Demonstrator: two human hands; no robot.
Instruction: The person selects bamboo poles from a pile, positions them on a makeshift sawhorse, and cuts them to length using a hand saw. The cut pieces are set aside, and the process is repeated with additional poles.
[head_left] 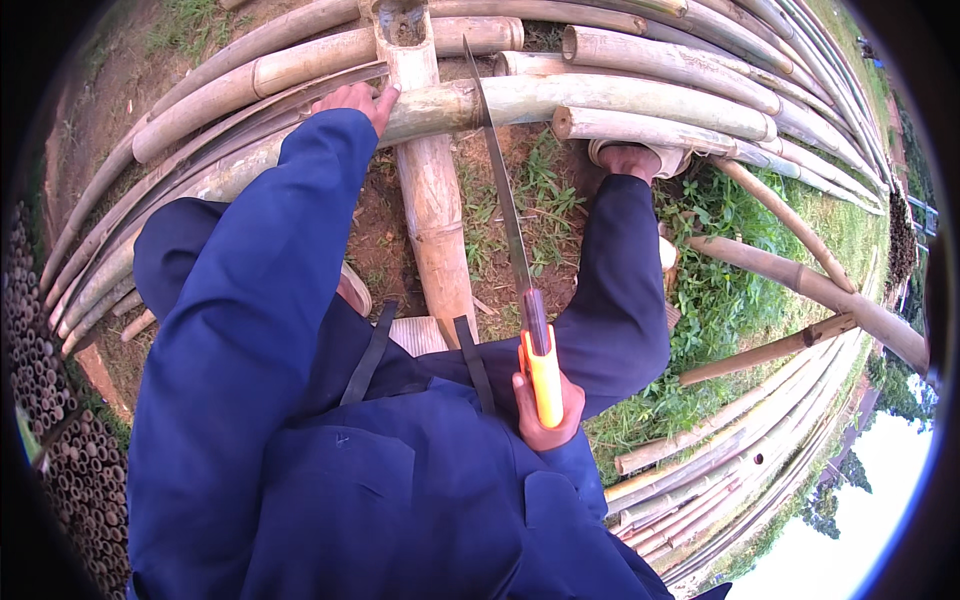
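My right hand [552,412] is closed round the orange handle of a handsaw [512,225]. Its long blade points away from me and crosses a thick bamboo pole [620,95] near its middle. I cannot tell how deep the teeth sit in the pole. My left hand [358,102] grips the same pole to the left of the blade, thumb stretched toward the saw and fingers partly hidden over the far side. Under the pole, a notched upright bamboo post [432,215] leans as a support, its hollowed top [403,25] showing beyond the pole.
More bamboo poles [680,70] lie side by side beyond the work. My shod foot [640,158] is by a pole end on the right. Propped poles [815,280] cross at the right, above another row [720,470]. Cut bamboo ends [80,480] are stacked at lower left.
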